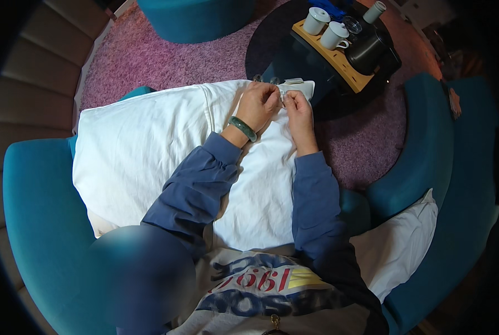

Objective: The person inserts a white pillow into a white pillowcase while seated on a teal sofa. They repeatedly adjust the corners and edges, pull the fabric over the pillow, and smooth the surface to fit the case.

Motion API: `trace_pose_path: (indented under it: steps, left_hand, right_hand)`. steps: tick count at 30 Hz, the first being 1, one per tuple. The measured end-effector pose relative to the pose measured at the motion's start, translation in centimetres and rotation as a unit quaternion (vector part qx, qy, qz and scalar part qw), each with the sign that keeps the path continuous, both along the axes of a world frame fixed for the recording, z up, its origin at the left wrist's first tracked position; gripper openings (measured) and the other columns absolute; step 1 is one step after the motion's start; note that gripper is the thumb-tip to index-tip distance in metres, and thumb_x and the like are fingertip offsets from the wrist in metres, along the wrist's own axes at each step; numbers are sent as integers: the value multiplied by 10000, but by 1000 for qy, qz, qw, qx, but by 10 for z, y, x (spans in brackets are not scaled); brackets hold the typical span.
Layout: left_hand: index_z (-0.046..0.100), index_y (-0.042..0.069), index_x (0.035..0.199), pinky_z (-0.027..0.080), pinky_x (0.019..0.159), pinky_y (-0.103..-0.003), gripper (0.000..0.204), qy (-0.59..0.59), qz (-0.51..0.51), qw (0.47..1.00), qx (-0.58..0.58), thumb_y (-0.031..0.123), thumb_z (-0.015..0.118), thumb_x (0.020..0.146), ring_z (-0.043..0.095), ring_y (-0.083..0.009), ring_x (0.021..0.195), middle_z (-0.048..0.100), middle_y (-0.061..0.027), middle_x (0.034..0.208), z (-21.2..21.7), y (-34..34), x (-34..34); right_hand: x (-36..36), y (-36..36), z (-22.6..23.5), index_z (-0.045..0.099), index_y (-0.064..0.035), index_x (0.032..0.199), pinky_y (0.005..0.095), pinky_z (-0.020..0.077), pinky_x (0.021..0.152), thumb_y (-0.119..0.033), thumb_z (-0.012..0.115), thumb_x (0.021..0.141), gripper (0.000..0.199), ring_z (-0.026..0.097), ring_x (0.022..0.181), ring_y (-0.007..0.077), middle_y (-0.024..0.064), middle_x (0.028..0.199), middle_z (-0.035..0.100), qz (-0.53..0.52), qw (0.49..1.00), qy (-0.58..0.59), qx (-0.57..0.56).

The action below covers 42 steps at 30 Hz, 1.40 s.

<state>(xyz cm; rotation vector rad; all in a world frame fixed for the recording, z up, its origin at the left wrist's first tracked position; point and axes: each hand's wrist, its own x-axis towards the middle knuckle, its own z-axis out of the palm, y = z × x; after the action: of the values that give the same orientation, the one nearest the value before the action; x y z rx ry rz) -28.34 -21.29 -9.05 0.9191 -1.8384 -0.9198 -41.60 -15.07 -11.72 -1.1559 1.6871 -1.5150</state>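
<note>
A large white cloth article with stitched seams lies spread across my lap and reaches forward to the dark table's edge. My left hand, with a green bangle at its wrist, is closed at the far end of the cloth, its fingers bent and pressed together. Close beside it, my right hand pinches the same end between thumb and fingers. A small white bit shows between the two hands; its kind is too small to tell. Just beyond the fingers, a white rounded corner sticks out.
A round dark table stands ahead to the right. On it a wooden tray carries two white lidded mugs and a black kettle. Teal seats curve around me. A white pillow rests at my right. Pinkish carpet covers the floor.
</note>
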Motion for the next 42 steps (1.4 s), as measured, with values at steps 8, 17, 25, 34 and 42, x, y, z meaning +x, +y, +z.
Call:
trace_pose_path:
  steps: [8,17,25,34,42]
  left_hand:
    - [657,-7,986,476,682,-244,181,184,-146,920,315,163,595,980,559,-84,751,643,-11,862,-18,-6,-1]
    - [634,9,985,457,675,-207,145,155,-175,913,333,149,594,984,516,-39,754,599,37,844,-18,-8,2]
    - [660,45,1008,486,735,-341,141,47,-83,995,16,91,654,875,607,-247,786,649,-91,852,16,3,1]
    - [697,101,976,458,832,-422,177,-35,-45,980,-193,117,715,800,580,-305,965,646,-62,894,17,0,0]
    - [630,40,928,468,822,-411,119,-69,-27,981,-181,65,684,825,582,-316,951,633,-106,911,13,2,-3]
  right_hand:
    - [-3,-3,-3,654,-17,1008,243,484,710,-149,605,1007,141,570,770,85,11,848,650,-9,998,-53,-17]
    - [-1,2,5,680,-5,1036,242,493,741,-210,599,1016,222,584,802,88,20,870,671,-11,995,-97,0]
    - [-1,6,20,659,-35,1109,231,473,881,-216,563,1047,214,579,954,95,15,1045,653,1,958,-286,10]
    - [-5,6,15,653,-36,1110,223,474,878,-218,559,1050,214,576,959,89,16,1043,648,29,967,-252,18]
    - [-6,5,9,650,-42,1112,216,465,850,-211,564,1048,200,559,937,77,3,1031,639,33,972,-230,30]
